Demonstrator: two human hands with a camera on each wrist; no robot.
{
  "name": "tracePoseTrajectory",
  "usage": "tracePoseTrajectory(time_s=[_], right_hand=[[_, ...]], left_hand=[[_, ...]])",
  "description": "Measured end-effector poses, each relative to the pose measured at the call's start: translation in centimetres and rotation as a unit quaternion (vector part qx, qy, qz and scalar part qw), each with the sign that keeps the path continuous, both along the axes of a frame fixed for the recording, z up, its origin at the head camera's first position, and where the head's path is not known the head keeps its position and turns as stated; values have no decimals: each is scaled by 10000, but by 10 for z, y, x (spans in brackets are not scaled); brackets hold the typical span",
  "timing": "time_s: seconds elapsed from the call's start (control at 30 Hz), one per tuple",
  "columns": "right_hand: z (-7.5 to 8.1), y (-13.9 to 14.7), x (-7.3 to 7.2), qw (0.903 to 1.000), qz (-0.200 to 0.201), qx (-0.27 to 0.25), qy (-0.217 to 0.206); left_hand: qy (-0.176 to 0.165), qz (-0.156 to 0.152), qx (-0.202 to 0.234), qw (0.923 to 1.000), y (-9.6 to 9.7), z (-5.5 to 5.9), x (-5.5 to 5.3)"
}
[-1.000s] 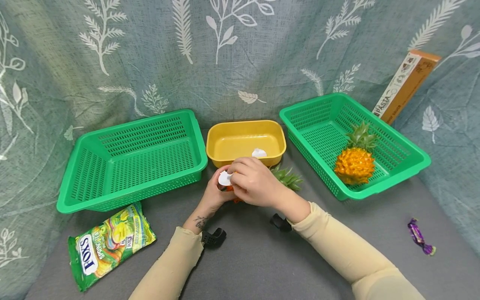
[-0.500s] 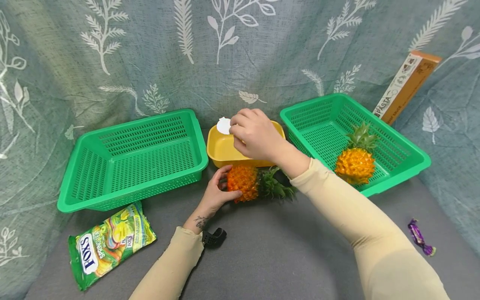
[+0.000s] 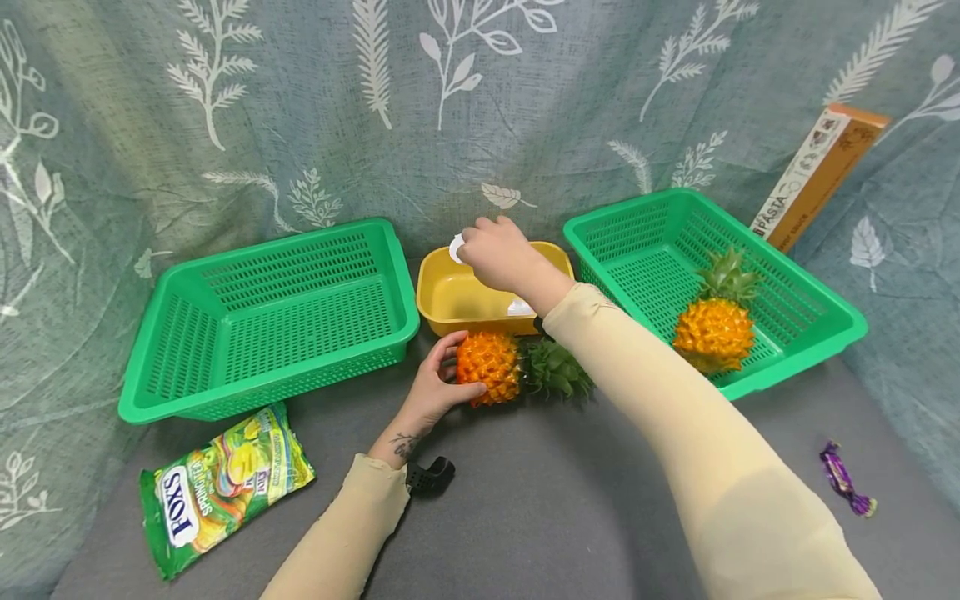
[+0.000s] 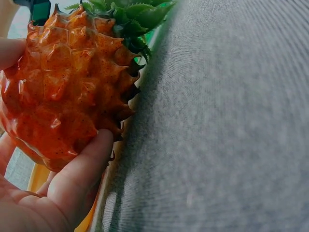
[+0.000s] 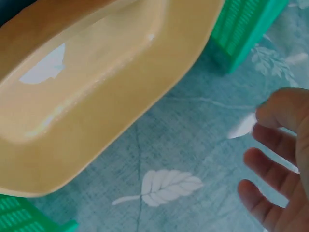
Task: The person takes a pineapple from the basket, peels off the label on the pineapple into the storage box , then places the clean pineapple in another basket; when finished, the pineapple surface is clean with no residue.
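An orange, spiky toy-like pineapple [image 3: 491, 367] lies on its side on the grey table, its green crown pointing right. My left hand [image 3: 427, 390] grips its base end; in the left wrist view, thumb and fingers are curled round the orange body [image 4: 67, 92]. Above the back left part of a yellow tub [image 3: 468, 321], my right hand [image 3: 501, 257] pinches a white round label [image 3: 457, 249], mostly covered by the fingers. The right wrist view shows part of this label [image 5: 243, 126] at the fingertips. A second white piece [image 3: 519, 307] lies in the tub.
Green baskets stand left [image 3: 300, 321] and right [image 3: 645, 258] of the tub. The right one holds another pineapple [image 3: 714, 335]. A pasta box [image 3: 817, 179] leans behind it. A sweets bag [image 3: 225, 487] lies front left, a purple-wrapped sweet [image 3: 846, 479] at right.
My right hand has pulled the white label away from the pineapple's base and carried it up and back over the tub. The left hand keeps its grip, and the pineapple now lies on its side.
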State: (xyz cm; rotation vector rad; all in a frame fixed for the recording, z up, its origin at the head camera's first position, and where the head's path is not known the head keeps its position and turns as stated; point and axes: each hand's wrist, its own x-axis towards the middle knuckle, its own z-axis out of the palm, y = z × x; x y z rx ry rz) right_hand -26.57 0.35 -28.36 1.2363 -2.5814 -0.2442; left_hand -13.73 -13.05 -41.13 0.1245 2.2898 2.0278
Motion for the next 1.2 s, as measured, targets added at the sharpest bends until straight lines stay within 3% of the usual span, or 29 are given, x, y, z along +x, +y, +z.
tracePoseTrajectory(time_s=[0.13,0.3,0.57,0.77,0.87,1.0,1.2], right_hand=[[-5,-12,-1,9976,-168,592,-310],[-8,-20,4,9962,-332,673,-447],[0,-9,21,9908,-734,-346,-1081],[-4,15,54,9659,-1099,-1366,-1905],[-8,27,72,9510,-1277,-1584,-2327],[-19,41,89,9399,-1272,-1705,-2671],[-46,50,99,9475,-862,-1737,-2542]], left_hand=[[-41,25,-4,10000,0,0,0],[-98,-5,23,9999,1,2,0],[-109,-28,44,9999,0,1,0],[-94,-57,-43,9999,-1,0,0],[-52,-83,-23,9999,-2,-1,-1],[-9,-102,7,9999,-2,0,-1],[-30,-115,-35,9999,-2,-1,-1]])
